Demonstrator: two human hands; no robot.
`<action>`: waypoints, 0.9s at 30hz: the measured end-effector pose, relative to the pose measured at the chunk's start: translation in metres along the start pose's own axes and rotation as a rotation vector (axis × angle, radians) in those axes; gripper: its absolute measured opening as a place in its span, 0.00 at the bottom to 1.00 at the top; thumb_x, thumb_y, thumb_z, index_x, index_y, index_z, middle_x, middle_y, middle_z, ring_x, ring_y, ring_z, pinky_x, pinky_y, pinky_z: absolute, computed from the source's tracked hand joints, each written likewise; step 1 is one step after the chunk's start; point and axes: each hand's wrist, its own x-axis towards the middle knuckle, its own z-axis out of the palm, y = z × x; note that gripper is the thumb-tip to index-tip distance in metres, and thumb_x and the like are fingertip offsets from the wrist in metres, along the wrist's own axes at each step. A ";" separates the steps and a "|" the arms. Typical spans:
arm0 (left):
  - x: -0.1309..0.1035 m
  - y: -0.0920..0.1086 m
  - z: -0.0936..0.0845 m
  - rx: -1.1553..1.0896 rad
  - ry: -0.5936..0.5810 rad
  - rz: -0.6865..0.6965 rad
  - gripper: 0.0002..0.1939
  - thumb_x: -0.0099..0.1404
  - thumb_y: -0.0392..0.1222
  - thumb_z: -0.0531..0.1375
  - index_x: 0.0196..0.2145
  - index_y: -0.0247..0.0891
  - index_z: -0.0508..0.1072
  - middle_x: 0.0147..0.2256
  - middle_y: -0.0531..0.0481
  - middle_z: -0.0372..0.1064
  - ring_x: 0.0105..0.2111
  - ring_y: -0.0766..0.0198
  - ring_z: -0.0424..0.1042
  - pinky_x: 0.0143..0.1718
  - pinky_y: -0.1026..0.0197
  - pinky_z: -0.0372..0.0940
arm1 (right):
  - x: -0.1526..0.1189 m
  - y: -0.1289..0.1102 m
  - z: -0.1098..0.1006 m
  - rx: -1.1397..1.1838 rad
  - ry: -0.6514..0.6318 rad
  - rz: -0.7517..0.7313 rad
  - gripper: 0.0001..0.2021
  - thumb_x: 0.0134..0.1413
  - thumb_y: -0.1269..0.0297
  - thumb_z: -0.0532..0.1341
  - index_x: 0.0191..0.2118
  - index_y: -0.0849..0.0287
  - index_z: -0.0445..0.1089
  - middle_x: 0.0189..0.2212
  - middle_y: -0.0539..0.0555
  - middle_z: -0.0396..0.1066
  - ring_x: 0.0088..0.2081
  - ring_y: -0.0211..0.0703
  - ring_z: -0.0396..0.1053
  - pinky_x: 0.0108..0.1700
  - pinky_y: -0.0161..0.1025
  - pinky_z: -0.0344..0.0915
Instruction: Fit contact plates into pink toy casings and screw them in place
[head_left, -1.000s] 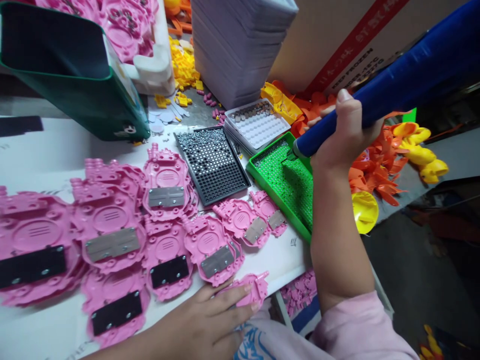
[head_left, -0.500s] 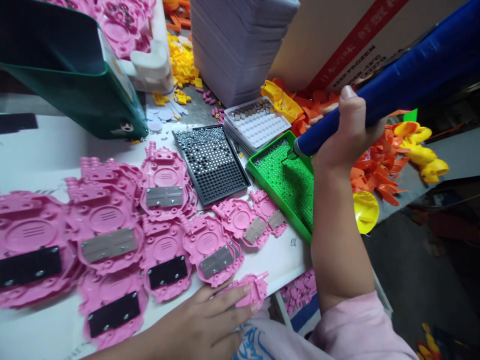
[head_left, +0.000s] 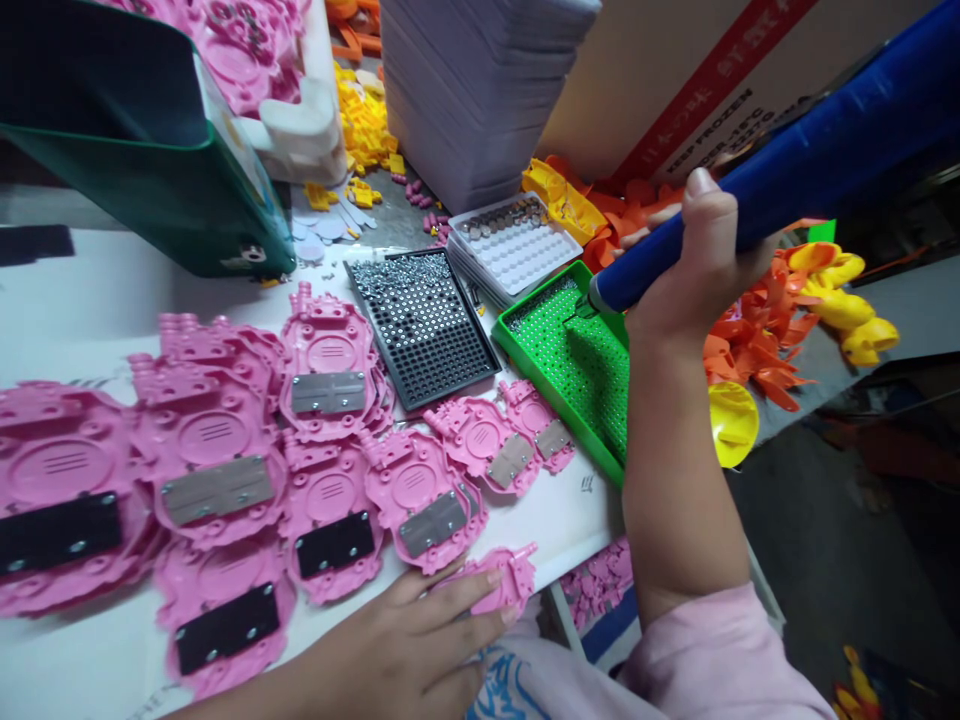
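My right hand (head_left: 690, 260) is wrapped round a blue electric screwdriver (head_left: 795, 150). The screwdriver's thin bit points down into a green screw tray (head_left: 551, 375), a perforated tray with small dark screws heaped at its far end. At the table's front edge, my left hand (head_left: 420, 640) lies over a small pink plastic casing (head_left: 504, 582), its fingers stretched across it and hiding much of it. Beside that hand, several pink casings (head_left: 416, 480) lie with grey or black cover plates screwed on.
Left of the green tray sits a black perforated tray (head_left: 431, 345) of silver screws. White trays (head_left: 514, 250) with small round metal pieces are stacked behind. A dark green bin (head_left: 150, 170), a tall pale stack (head_left: 480, 100), a carton (head_left: 637, 100) and orange parts (head_left: 757, 340) surround them.
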 end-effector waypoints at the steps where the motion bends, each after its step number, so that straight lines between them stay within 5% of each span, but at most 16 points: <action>1: 0.000 0.000 0.000 0.002 0.003 -0.001 0.10 0.68 0.39 0.52 0.39 0.43 0.74 0.51 0.59 0.71 0.53 0.62 0.65 0.46 0.61 0.57 | 0.000 0.000 0.000 0.003 0.004 -0.005 0.10 0.48 0.61 0.60 0.33 0.53 0.57 0.25 0.46 0.64 0.22 0.40 0.66 0.24 0.44 0.70; 11: 0.001 0.001 -0.001 0.023 0.022 0.001 0.11 0.69 0.39 0.51 0.38 0.43 0.73 0.50 0.61 0.71 0.53 0.63 0.65 0.45 0.61 0.56 | 0.000 0.001 0.002 0.014 0.006 -0.031 0.06 0.51 0.65 0.58 0.33 0.55 0.58 0.18 0.40 0.61 0.16 0.33 0.64 0.21 0.37 0.70; 20: 0.001 0.002 -0.002 0.027 0.036 -0.003 0.11 0.69 0.38 0.51 0.38 0.43 0.74 0.49 0.60 0.72 0.52 0.63 0.65 0.45 0.61 0.57 | 0.006 0.012 -0.005 0.020 -0.082 -0.033 0.09 0.51 0.60 0.60 0.35 0.52 0.58 0.20 0.41 0.61 0.17 0.35 0.66 0.20 0.38 0.70; 27: 0.001 0.002 -0.004 0.045 0.028 0.012 0.12 0.69 0.38 0.51 0.39 0.43 0.74 0.50 0.61 0.72 0.52 0.63 0.65 0.45 0.61 0.57 | 0.003 0.007 -0.001 0.021 -0.031 -0.023 0.08 0.51 0.62 0.59 0.33 0.54 0.58 0.21 0.42 0.62 0.18 0.35 0.66 0.21 0.39 0.70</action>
